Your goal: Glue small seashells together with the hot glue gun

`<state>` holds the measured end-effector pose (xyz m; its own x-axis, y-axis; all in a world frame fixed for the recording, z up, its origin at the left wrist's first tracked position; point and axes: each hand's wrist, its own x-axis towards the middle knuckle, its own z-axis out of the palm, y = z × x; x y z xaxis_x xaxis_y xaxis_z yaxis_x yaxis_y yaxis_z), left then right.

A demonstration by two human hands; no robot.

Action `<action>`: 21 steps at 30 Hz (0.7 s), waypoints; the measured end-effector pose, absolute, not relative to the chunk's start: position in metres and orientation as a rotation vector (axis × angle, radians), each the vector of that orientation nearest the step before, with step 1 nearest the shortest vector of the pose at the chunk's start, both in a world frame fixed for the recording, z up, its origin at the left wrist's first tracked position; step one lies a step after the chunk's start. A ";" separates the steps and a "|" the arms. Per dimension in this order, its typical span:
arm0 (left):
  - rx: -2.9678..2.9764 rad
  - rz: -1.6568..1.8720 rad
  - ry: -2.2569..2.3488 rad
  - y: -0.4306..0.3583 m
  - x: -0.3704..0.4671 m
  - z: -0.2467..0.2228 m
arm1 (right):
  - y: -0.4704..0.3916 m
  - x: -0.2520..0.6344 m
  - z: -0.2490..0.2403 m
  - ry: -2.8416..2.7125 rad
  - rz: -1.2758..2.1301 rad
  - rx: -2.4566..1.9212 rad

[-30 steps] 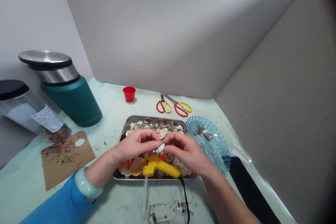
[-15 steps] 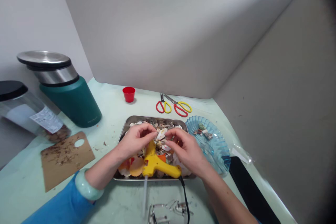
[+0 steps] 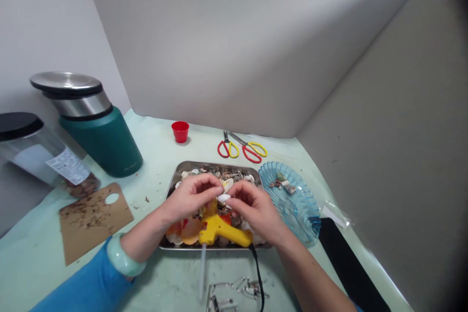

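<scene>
Fingers (image 3: 244, 187) of the bare right hand (image 3: 256, 208) are pinching, nearly closed, one small white oval shell (image 3: 224, 198) above one silver metal tray (image 3: 183, 249); the left hand (image 3: 188, 198) is bunching beside it, its hold unclear. Light edge-gripping should be serving best, clear of one yellow plastic glue gun (image 3: 228, 234) at six o'clock. One translucent blue plate (image 3: 292, 217) is lying at three, two red-and-yellow-handled scissors (image 3: 245, 144) at one, one red cup (image 3: 180, 134) at eleven.

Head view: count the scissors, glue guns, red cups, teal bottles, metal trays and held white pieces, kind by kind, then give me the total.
Scissors: 2
Yellow glue gun: 1
Red cup: 1
Teal bottle: 1
Metal tray: 1
Held white piece: 1
Total: 7
</scene>
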<state>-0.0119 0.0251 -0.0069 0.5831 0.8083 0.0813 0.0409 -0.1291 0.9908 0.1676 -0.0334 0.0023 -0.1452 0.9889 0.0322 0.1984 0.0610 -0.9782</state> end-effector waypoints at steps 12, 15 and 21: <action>1.390 0.767 0.515 0.023 -0.017 -0.012 | -0.035 0.162 0.002 -1.127 1.401 -1.109; 1.342 0.779 0.514 0.022 -0.015 -0.011 | -0.038 0.160 0.002 -1.101 1.385 -1.110; 1.384 0.819 0.563 0.016 -0.010 -0.004 | -0.044 0.158 0.003 -1.093 1.322 -1.134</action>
